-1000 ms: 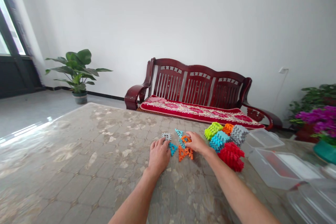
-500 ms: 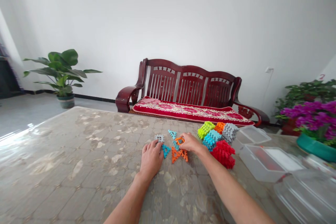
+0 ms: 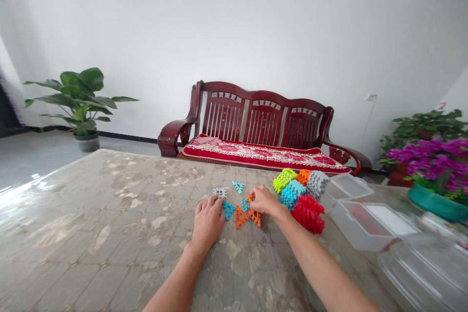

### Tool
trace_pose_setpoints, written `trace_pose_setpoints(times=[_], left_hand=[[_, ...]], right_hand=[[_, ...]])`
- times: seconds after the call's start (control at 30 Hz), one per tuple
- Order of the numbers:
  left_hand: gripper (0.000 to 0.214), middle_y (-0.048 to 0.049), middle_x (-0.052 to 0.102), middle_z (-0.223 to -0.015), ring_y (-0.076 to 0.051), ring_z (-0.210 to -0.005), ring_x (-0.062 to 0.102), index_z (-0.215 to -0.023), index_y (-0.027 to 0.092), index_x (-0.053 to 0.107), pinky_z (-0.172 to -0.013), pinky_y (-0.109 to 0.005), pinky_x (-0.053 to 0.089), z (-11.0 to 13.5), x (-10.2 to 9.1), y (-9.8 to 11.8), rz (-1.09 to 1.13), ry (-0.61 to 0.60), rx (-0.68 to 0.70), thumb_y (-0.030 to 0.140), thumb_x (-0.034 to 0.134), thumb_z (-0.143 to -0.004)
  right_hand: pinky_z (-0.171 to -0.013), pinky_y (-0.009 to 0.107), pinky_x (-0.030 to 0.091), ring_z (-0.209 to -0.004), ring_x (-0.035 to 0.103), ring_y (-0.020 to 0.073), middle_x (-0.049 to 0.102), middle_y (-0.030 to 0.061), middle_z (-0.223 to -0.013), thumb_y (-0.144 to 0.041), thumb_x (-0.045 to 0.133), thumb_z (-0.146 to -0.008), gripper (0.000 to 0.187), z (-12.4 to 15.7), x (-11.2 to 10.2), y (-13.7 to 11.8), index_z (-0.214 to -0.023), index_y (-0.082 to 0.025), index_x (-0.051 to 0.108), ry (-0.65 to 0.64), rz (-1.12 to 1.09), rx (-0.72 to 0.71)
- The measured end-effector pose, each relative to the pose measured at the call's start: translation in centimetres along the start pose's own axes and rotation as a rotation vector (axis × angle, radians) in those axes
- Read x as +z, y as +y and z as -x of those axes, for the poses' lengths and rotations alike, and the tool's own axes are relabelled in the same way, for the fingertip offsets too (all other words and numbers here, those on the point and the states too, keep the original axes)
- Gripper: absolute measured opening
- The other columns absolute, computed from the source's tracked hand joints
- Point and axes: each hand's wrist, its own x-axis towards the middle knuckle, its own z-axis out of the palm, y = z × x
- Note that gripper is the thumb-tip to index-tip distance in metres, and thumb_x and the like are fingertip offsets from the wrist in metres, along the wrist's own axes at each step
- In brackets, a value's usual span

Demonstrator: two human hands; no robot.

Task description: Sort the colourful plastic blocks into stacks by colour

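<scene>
Small flat plastic pieces lie on the patterned table (image 3: 109,224): a grey square piece (image 3: 220,192), two teal triangles (image 3: 238,186) (image 3: 228,210), and orange triangles (image 3: 242,217). My left hand (image 3: 207,221) lies flat with fingers spread, fingertips touching the grey piece and the nearer teal triangle. My right hand (image 3: 265,201) has its fingers curled on an orange and teal piece beside the orange triangles. Just right of it stand stacks of pieces: green (image 3: 284,179), orange (image 3: 303,176), grey (image 3: 316,183), teal (image 3: 292,194) and red (image 3: 309,213).
Clear plastic boxes (image 3: 365,224) and lids (image 3: 424,268) sit at the table's right. Purple flowers in a teal pot (image 3: 435,170) stand at far right. A red wooden bench (image 3: 259,131) and a potted plant (image 3: 82,102) are behind the table.
The view has shifted slightly to the right. Both hands stay on the small pieces with almost no movement.
</scene>
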Motion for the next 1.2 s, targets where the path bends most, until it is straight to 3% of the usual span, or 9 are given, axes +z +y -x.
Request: trace_pose_setpoints(times=[0.2,0.37,0.57,0.73,0.87,1.07,1.2], left_hand=[[0.037,-0.0077,0.06,-0.138,-0.024,-0.125,0.055,-0.123,0.027,0.064,-0.11,-0.041,0.036,0.0,0.2,-0.1,-0.003,0.013,0.0,0.02,0.05,-0.089],[0.037,-0.0081,0.06,-0.137,-0.024,-0.125,0.055,-0.123,0.027,0.064,-0.109,-0.042,0.036,-0.1,0.4,-0.2,-0.001,0.015,0.006,0.021,0.049,-0.09],[0.037,-0.008,0.06,-0.138,-0.025,-0.125,0.056,-0.123,0.027,0.064,-0.109,-0.042,0.036,-0.1,0.4,-0.3,0.002,0.013,0.011,0.02,0.049,-0.09],[0.037,-0.007,0.059,-0.139,-0.024,-0.127,0.054,-0.122,0.028,0.064,-0.11,-0.041,0.035,-0.1,0.3,-0.2,-0.005,-0.002,0.007,0.02,0.048,-0.09],[0.038,-0.008,0.058,-0.141,-0.024,-0.126,0.054,-0.125,0.027,0.064,-0.11,-0.041,0.036,-0.1,0.1,-0.1,-0.02,-0.021,-0.002,0.021,0.047,-0.091],[0.039,-0.0089,0.059,-0.14,-0.025,-0.127,0.054,-0.125,0.025,0.064,-0.11,-0.043,0.036,-0.1,0.1,-0.1,-0.017,-0.02,0.001,0.02,0.047,-0.09],[0.039,-0.0095,0.059,-0.14,-0.025,-0.127,0.055,-0.125,0.024,0.064,-0.11,-0.043,0.037,-0.1,0.3,-0.2,-0.021,-0.009,0.004,0.02,0.047,-0.091]], right_hand=[[-0.086,0.033,0.043,-0.105,0.061,0.029,0.069,0.0117,-0.107,-0.014,0.065,-0.061,0.041,0.2,-0.4,-0.7,-0.101,-0.021,0.07,0.026,0.039,-0.022],[-0.088,0.031,0.043,-0.106,0.061,0.0257,0.07,0.0073,-0.107,-0.014,0.063,-0.062,0.046,0.3,-1.2,-1.2,-0.107,-0.022,0.068,0.055,0.011,-0.098],[-0.094,0.032,0.046,-0.108,0.061,0.0234,0.067,0.0062,-0.12,-0.018,0.065,-0.065,0.058,-0.5,-5.3,0.0,-0.122,-0.022,0.063,0.223,-0.271,-0.224],[-0.095,0.035,0.048,-0.107,0.063,0.0242,0.068,0.0051,-0.118,-0.019,0.068,-0.064,0.056,-2.3,-11.0,4.5,-0.12,-0.022,0.066,0.412,-0.305,-0.164],[-0.093,0.035,0.048,-0.105,0.065,0.0251,0.071,0.0077,-0.116,-0.02,0.07,-0.065,0.057,-3.1,-14.0,9.3,-0.121,-0.02,0.065,0.499,-0.212,-0.024],[-0.091,0.035,0.049,-0.101,0.067,0.0253,0.072,0.0097,-0.113,-0.025,0.072,-0.068,0.054,-3.5,-15.2,16.0,-0.121,-0.017,0.065,0.506,-0.176,0.119],[-0.089,0.033,0.05,-0.099,0.068,0.0242,0.072,0.0103,-0.112,-0.027,0.07,-0.07,0.053,-3.7,-15.4,18.8,-0.122,-0.016,0.065,0.523,-0.122,0.174]])
